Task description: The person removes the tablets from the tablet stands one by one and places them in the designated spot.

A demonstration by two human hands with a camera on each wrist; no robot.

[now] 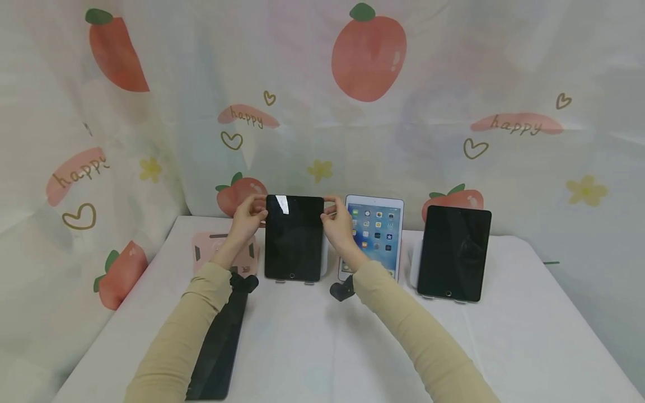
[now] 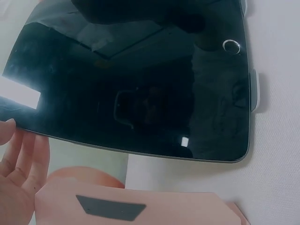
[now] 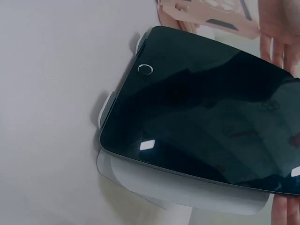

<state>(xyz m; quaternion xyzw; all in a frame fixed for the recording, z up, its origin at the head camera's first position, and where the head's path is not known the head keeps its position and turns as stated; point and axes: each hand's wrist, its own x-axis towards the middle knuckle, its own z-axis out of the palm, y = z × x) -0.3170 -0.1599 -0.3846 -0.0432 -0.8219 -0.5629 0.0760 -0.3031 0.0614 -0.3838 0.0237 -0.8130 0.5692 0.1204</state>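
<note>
A black-screened tablet (image 1: 293, 240) leans upright on a pale stand (image 3: 187, 190), its lower edge resting on two small lips. My left hand (image 1: 247, 218) holds its upper left edge, the thumb at the front and the fingers reaching behind, as the left wrist view shows too. At the upper right edge, my right hand (image 1: 339, 226) pinches the same tablet, with some of its fingers hidden. The screen is dark apart from reflections and has a round home button at the bottom.
Right of the held tablet stands a white tablet (image 1: 378, 238) with a lit screen of app icons. Another black tablet (image 1: 453, 254) leans on a stand farther right. A pink case (image 1: 202, 249) stands behind my left forearm. Under that forearm a dark tablet-like slab (image 1: 219, 347) lies flat.
</note>
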